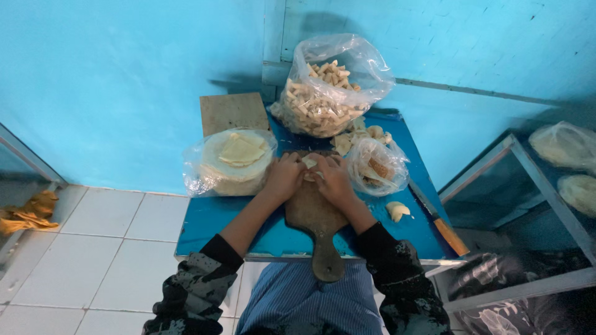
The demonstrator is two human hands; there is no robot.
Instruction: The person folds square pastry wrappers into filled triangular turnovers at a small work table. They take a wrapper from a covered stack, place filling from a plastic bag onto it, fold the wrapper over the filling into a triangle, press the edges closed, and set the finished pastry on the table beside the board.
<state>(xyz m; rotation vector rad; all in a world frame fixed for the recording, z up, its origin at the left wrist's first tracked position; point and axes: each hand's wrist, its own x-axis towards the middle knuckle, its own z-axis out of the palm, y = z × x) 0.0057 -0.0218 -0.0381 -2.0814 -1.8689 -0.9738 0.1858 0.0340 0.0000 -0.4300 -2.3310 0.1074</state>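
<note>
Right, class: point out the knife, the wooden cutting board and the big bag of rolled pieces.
knife [451, 236]: head view, on its wooden handle.
wooden cutting board [316, 214]: head view, on its bare face below the hands.
big bag of rolled pieces [323, 102]: head view, on the bag's filled middle.

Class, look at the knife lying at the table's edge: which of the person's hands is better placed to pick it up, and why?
The right hand. The knife lies on the right side of the blue table, beyond the small bag; the left hand would probably have to cross the wooden board.
</note>
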